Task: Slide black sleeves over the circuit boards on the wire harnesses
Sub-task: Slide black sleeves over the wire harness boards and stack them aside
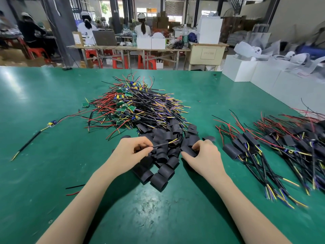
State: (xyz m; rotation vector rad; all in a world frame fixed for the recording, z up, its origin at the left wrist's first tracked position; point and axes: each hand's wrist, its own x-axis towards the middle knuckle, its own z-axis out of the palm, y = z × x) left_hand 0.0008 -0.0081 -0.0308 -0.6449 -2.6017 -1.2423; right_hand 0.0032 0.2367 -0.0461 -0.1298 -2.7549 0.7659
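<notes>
My left hand [131,152] pinches the black cable of a wire harness [164,143], whose yellow and purple wire tips point right over the sleeve pile. My right hand [204,156] grips a black sleeve [189,150] at the right edge of the heap of loose black sleeves [161,166]. Behind the heap lies a big tangle of bare harnesses with green circuit boards [133,104]. To the right lie harnesses with black sleeves over their boards [274,143].
A single harness [51,124] lies apart at the left on the green table [52,95]. Loose red and black wire ends [73,190] lie by my left forearm. White boxes [263,78] line the right edge. People sit at benches in the background.
</notes>
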